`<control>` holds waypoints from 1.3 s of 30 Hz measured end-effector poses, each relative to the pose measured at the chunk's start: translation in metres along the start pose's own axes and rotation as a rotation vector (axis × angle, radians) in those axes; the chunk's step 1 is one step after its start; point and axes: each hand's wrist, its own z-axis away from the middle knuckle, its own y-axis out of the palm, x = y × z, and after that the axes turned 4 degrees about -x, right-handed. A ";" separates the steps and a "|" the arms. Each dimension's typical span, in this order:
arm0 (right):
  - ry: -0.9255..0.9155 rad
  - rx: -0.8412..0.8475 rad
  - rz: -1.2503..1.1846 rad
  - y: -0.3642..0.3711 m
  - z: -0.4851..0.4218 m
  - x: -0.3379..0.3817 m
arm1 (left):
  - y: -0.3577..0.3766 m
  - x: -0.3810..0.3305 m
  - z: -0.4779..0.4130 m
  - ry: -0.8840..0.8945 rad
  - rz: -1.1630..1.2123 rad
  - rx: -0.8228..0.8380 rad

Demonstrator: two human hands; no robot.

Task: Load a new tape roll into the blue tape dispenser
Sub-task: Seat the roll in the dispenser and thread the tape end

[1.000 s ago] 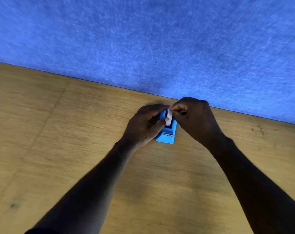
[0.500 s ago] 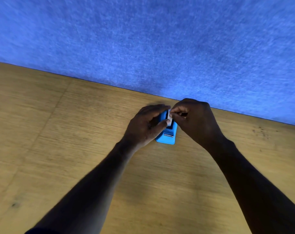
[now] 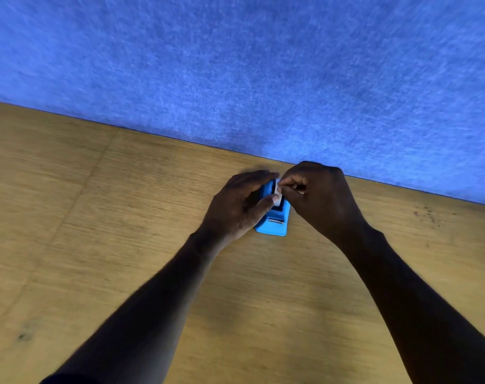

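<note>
Here, two bare hands are working over a small blue plastic tape dispenser point(image 3: 273, 227) lying on the tan wood-grain table point(image 3: 97, 245), close to its far edge beside the blue felt wall point(image 3: 235, 65).

The left hand point(image 3: 240, 205) is cupping the dispenser's left side, thumb lying along it; the right hand point(image 3: 323, 198) is curling in, fingertips point(image 3: 284, 186) pinching a whitish tape roll point(image 3: 277, 194) over the dispenser's well. No writing is showing, and the roll is mostly hiding behind the fingers.
</note>
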 end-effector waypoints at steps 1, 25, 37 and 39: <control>0.005 -0.001 -0.002 0.000 0.000 0.000 | 0.000 0.001 0.000 0.005 -0.002 0.010; 0.030 0.006 0.031 0.003 0.002 0.000 | -0.002 0.001 0.003 0.021 -0.043 0.022; 0.020 -0.001 0.047 0.002 0.000 -0.001 | -0.002 0.001 0.003 0.033 -0.073 0.019; 0.016 0.001 0.051 0.002 0.001 -0.001 | -0.002 -0.001 0.003 0.036 -0.048 0.014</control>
